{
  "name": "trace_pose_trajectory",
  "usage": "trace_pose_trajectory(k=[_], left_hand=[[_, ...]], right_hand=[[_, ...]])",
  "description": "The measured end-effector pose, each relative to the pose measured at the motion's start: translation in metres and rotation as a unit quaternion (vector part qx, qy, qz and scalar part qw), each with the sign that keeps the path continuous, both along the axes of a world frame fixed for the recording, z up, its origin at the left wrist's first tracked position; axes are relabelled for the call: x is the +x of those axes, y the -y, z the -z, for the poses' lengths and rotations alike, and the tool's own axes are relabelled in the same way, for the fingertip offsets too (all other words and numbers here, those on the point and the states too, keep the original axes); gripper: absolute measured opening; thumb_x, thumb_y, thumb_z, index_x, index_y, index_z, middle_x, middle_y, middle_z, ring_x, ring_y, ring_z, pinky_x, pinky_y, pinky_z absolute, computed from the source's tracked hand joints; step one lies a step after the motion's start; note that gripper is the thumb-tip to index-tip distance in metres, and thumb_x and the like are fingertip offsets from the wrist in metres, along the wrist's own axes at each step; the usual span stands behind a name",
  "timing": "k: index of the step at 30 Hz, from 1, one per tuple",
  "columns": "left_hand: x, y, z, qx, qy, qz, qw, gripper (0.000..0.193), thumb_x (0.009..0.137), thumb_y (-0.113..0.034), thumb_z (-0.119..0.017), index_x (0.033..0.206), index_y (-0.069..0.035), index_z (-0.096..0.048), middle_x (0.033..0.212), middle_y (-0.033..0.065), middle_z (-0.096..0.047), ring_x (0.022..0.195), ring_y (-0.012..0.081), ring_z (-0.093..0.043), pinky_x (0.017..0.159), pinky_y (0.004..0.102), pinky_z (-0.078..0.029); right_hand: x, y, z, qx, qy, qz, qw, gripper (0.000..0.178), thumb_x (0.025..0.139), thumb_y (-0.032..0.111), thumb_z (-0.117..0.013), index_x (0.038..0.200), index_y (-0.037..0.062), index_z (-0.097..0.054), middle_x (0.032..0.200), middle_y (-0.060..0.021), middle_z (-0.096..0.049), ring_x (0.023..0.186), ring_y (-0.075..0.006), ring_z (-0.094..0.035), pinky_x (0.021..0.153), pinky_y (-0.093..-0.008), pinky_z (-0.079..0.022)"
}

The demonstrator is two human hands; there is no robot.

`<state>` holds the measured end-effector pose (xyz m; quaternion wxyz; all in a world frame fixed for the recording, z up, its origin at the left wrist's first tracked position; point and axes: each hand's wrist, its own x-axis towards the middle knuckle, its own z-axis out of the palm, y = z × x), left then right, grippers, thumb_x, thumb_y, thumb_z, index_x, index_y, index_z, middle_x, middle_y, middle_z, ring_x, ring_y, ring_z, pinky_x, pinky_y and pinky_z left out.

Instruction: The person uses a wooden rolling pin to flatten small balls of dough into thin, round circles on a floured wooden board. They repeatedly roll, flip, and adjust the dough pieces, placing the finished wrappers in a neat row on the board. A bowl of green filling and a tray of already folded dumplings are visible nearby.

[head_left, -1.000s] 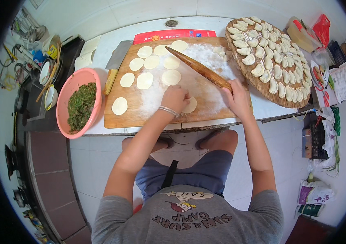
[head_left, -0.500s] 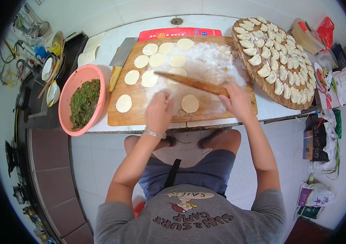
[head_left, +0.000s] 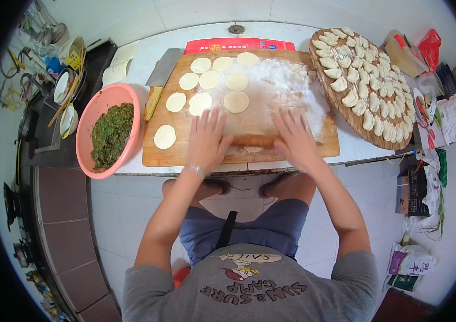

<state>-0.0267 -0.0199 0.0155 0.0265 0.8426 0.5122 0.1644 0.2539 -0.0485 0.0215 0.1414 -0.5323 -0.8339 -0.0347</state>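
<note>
Both forearms reach forward from the grey short sleeves and slant inward, the elbows set well apart. The left hand point(head_left: 206, 142), a shiny bracelet point(head_left: 195, 168) at its wrist, lies palm down with fingers stretched ahead over the left end of a brown wooden rolling pin point(head_left: 252, 140). The right hand point(head_left: 296, 140) mirrors it near the other end, slightly blurred, fingers extended and a little spread; neither hand curls round the pin. The pin lies crosswise near the front edge of a floured, light-brown wooden board point(head_left: 179, 154), over a pale, flat piece of dough point(head_left: 253, 150) that shows partly below it. Thin round cream dough wrappers point(head_left: 209, 80) lie beyond the left hand.
</note>
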Motion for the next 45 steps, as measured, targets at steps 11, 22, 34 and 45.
trace_pose_trajectory(k=[11, 22, 34, 45], left_hand=[[0.017, -0.014, -0.033, 0.106, 0.154, 0.056, 0.981, 0.055, 0.091, -0.02, -0.064, 0.138, 0.0, -0.045, 0.14, 0.021, -0.047, 0.127, 0.0416, -0.045, 0.107, 0.0496, -0.037], [0.068, -0.008, -0.02, -0.423, 0.721, 0.126, 0.534, 0.046, 0.087, 0.004, -0.059, 0.131, -0.004, -0.05, 0.136, 0.0096, -0.055, 0.122, 0.018, -0.055, 0.1, 0.0371, -0.048], [0.046, -0.023, 0.003, -0.372, 0.392, -0.051, 0.84, 0.018, 0.084, -0.007, -0.073, 0.096, 0.002, -0.063, 0.083, 0.0114, -0.07, 0.066, 0.0184, -0.067, 0.061, 0.0286, -0.054], [0.059, 0.013, 0.018, -0.026, 0.031, 0.109, 0.993, 0.07, 0.094, -0.046, -0.055, 0.144, 0.001, -0.038, 0.154, 0.0287, -0.029, 0.143, 0.0429, -0.028, 0.118, 0.0476, -0.023]], right_hand=[[0.017, -0.011, -0.011, -0.072, -0.158, -0.036, 0.984, 0.032, 0.087, 0.025, -0.07, 0.111, 0.0063, -0.06, 0.097, -0.0125, -0.06, 0.079, -0.0339, -0.063, 0.069, -0.0423, -0.051], [0.025, -0.004, -0.025, -0.454, -0.516, -0.016, 0.726, 0.022, 0.101, 0.022, -0.055, 0.099, 0.001, -0.06, 0.082, 0.0041, -0.049, 0.075, -0.0077, -0.046, 0.065, -0.0266, -0.042], [0.026, 0.0, -0.018, 0.032, -0.122, 0.097, 0.987, 0.031, 0.086, 0.027, -0.071, 0.106, 0.0079, -0.059, 0.092, -0.0111, -0.061, 0.081, -0.0312, -0.064, 0.066, -0.0408, -0.051], [0.032, -0.007, -0.026, 0.087, -0.169, 0.106, 0.976, 0.032, 0.087, 0.028, -0.07, 0.108, 0.0052, -0.06, 0.094, -0.0111, -0.06, 0.084, -0.0318, -0.062, 0.068, -0.0407, -0.05]])
